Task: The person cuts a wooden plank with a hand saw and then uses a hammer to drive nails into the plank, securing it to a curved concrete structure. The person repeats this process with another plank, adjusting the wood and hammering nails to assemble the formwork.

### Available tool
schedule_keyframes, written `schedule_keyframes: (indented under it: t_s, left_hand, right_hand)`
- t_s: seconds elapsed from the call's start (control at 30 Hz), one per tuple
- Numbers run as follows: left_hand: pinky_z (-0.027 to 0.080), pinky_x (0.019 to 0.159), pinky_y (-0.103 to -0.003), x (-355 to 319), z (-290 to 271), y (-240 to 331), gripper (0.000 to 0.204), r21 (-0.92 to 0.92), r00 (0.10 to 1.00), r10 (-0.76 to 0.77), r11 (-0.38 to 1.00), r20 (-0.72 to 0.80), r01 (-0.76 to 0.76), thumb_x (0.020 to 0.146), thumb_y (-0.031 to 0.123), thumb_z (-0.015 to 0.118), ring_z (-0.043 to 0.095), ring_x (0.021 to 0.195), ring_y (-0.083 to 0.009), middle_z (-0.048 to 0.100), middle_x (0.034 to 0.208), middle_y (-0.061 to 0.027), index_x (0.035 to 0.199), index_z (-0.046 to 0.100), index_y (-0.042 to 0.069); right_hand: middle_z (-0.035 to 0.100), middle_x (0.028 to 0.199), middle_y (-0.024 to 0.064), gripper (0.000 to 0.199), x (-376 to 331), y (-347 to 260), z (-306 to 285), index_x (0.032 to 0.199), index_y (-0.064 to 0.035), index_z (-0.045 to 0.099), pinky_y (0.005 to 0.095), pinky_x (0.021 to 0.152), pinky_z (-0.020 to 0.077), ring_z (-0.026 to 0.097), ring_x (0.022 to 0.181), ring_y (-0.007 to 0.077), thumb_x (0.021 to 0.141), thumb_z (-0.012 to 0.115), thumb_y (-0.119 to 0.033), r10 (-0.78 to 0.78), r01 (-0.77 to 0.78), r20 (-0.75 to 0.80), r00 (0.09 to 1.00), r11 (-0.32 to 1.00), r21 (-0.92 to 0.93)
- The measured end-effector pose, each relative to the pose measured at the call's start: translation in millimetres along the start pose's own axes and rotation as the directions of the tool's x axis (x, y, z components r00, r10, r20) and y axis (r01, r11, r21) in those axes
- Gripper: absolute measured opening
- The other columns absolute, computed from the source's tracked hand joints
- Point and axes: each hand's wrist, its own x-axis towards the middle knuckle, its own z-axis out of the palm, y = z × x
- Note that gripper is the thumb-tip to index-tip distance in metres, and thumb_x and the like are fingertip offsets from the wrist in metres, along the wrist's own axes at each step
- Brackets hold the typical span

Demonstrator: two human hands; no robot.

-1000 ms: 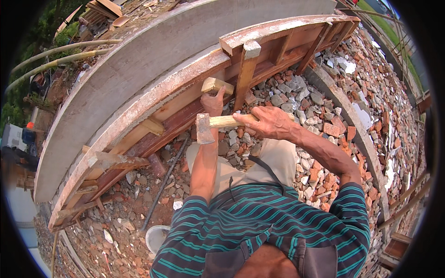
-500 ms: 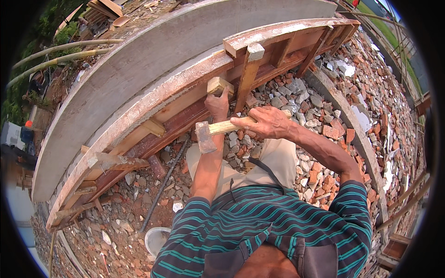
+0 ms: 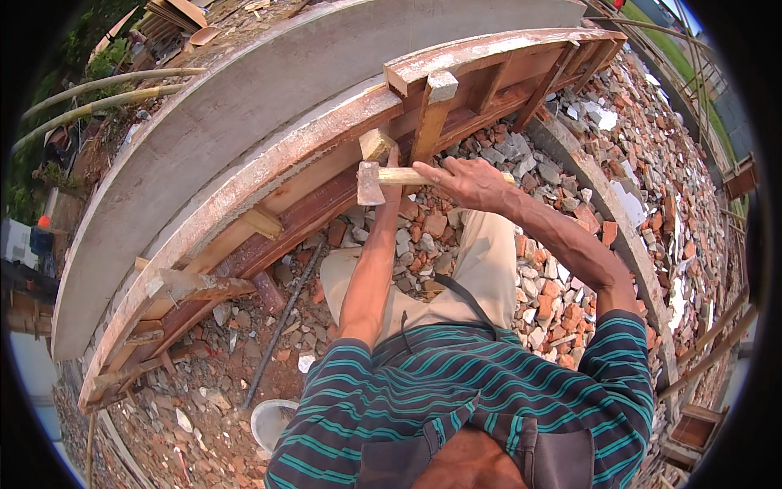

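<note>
My right hand (image 3: 475,184) is wrapped round the wooden handle of a hammer (image 3: 370,184). Its blocky, rust-stained metal head hangs over my left wrist. Beyond it, my left hand (image 3: 393,157) grips a short wooden block (image 3: 375,145) at the inner face of a curved wooden formwork (image 3: 277,175). The hammer hides most of the left hand's fingers. Just right of the block stands an upright timber post (image 3: 432,114), fixed to the formwork. I cannot tell whether the block touches the formwork's boards.
Behind the formwork curves a grey concrete wall (image 3: 220,114). Broken brick and stone rubble (image 3: 562,301) covers the ground, with a low curved concrete kerb (image 3: 623,244) on the right. A dark metal bar (image 3: 285,318) and a white bucket (image 3: 273,422) lie at the lower left.
The hammer has moved away from my body and a little to the right, its handle now closer to level. My left hand and the block have shifted slightly toward the formwork.
</note>
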Motion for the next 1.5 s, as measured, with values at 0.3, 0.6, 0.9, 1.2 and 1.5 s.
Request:
schedule_keyframes:
  t_s: [0.3, 0.6, 0.9, 1.2, 1.5]
  left_hand:
    - [0.053, 0.066, -0.044, -1.0, 2.6, -5.8, 0.034, 0.022, 0.998, -0.023, 0.999, -0.060, 0.024, 0.078, 0.029, 0.082, 0.069, 0.073, -0.0378, 0.071, 0.082, -0.0204, 0.087, 0.069, -0.001]
    - [0.051, 0.073, -0.047, -6.8, -0.8, 13.2, 0.037, -0.090, 0.999, -0.050, 0.995, 0.018, 0.052, 0.085, 0.026, 0.075, 0.066, 0.088, -0.0443, 0.070, 0.092, -0.0230, 0.106, 0.062, -0.001]
    - [0.050, 0.072, -0.047, -18.1, 9.7, -68.8, 0.035, 0.019, 0.982, -0.055, 0.998, 0.179, 0.053, 0.092, 0.027, 0.066, 0.068, 0.088, -0.0418, 0.069, 0.095, -0.0228, 0.110, 0.059, -0.002]
    - [0.048, 0.075, -0.053, -17.1, 5.1, -9.4, 0.037, 0.183, 0.962, -0.191, 0.971, 0.193, 0.156, 0.094, 0.034, 0.059, 0.063, 0.087, -0.0480, 0.067, 0.092, -0.0268, 0.108, 0.060, 0.000]
    - [0.049, 0.077, -0.049, -14.5, 0.7, -14.0, 0.036, 0.262, 0.927, -0.313, 0.930, 0.207, 0.256, 0.092, 0.038, 0.062, 0.066, 0.093, -0.0414, 0.070, 0.094, -0.0223, 0.098, 0.064, 0.003]
  right_hand:
    - [0.042, 0.071, 0.0045, 0.072, 8.4, -44.1, -32.7, 0.149, -0.0257, 0.040, 0.0362, 0.048, 0.0461, 0.053, 0.058, 0.0220, 0.083, 0.068, -0.017, -0.353, 0.360, -0.141, 0.925, 0.932, 0.031]
    - [0.056, 0.082, 0.0129, 0.076, 26.1, -87.3, -41.5, 0.154, -0.0240, 0.031, 0.0343, 0.053, 0.0531, 0.064, 0.067, 0.0253, 0.086, 0.062, -0.013, -0.096, 0.095, 0.117, 0.989, 0.995, 0.009]
    - [0.052, 0.071, 0.0103, 0.069, 41.8, -29.8, -27.9, 0.155, -0.0227, 0.028, 0.0363, 0.046, 0.0489, 0.059, 0.056, 0.0241, 0.093, 0.057, -0.020, -0.111, 0.122, 0.155, 0.982, 0.991, -0.060]
    - [0.044, 0.072, 0.0032, 0.071, 31.0, -117.4, -58.4, 0.154, -0.0346, 0.029, 0.0307, 0.048, 0.0483, 0.053, 0.059, 0.0156, 0.090, 0.057, -0.022, -0.403, 0.403, 0.037, 0.914, 0.897, -0.179]
    - [0.060, 0.083, 0.0175, 0.077, 40.1, -60.2, -39.9, 0.155, -0.0217, 0.026, 0.0418, 0.051, 0.0550, 0.067, 0.063, 0.0298, 0.087, 0.062, -0.016, 0.003, 0.030, 0.272, 0.962, 0.993, -0.118]
